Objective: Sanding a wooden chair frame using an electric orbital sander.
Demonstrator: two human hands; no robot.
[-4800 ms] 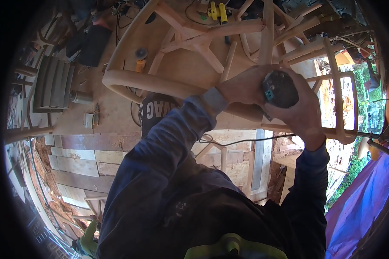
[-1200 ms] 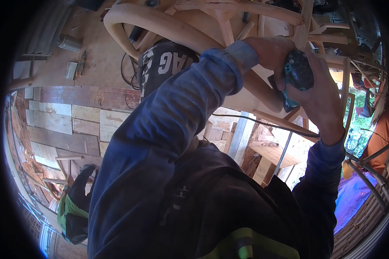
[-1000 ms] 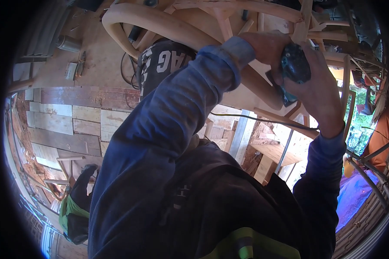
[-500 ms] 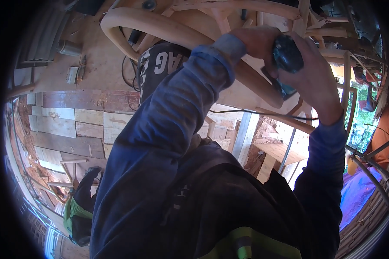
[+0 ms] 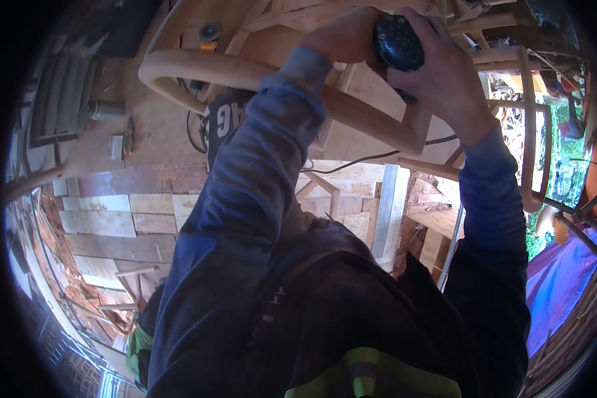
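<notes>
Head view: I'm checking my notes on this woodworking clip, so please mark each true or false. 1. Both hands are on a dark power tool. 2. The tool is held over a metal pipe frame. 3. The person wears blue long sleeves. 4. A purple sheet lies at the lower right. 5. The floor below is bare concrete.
1. True: the left hand and the right hand both clasp the dark power tool.
2. False: it is held at a curved rail of a pale wooden chair frame.
3. True: both blue sleeves reach the wrists.
4. True: the purple sheet lies there.
5. False: it is wooden boards.
</notes>
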